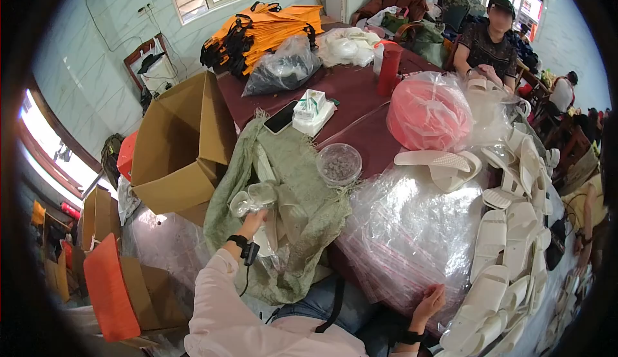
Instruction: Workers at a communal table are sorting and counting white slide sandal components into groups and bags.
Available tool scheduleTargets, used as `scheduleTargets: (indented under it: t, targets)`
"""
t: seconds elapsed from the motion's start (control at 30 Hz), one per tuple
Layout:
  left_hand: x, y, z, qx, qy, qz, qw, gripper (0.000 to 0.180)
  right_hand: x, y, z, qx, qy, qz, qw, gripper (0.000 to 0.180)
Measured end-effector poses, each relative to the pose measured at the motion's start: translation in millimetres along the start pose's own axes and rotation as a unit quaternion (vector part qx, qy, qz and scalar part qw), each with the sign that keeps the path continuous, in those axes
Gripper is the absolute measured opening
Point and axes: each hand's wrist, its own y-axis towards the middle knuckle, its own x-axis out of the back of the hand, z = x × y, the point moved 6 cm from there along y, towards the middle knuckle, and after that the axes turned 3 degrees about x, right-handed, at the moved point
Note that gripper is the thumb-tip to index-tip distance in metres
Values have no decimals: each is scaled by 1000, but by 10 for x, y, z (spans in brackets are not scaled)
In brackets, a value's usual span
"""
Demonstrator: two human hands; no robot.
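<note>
Head view. Bagged slippers: gripped by the left hand, over the green sack. Right hand: fingers bent, placed at the near edge of the clear bags; whether any bag is pinched cannot be told. White slippers: piled right of the bags. Tub: set between sack and bags.

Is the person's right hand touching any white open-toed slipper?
No, the right hand is over the flat, clear plastic bags, with a visible gap to the nearest white open-toed slipper.
</note>
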Motion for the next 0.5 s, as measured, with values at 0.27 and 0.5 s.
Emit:
scheduleTargets:
  t: [0.27,0.5]
  targets:
    - [229,-45,435,71,558,180,807,56,25,23,-76,36,-66,21,997,45]
    - [338,46,838,193,484,-75,850,57,46,1,63,40,-82,1,996,46]
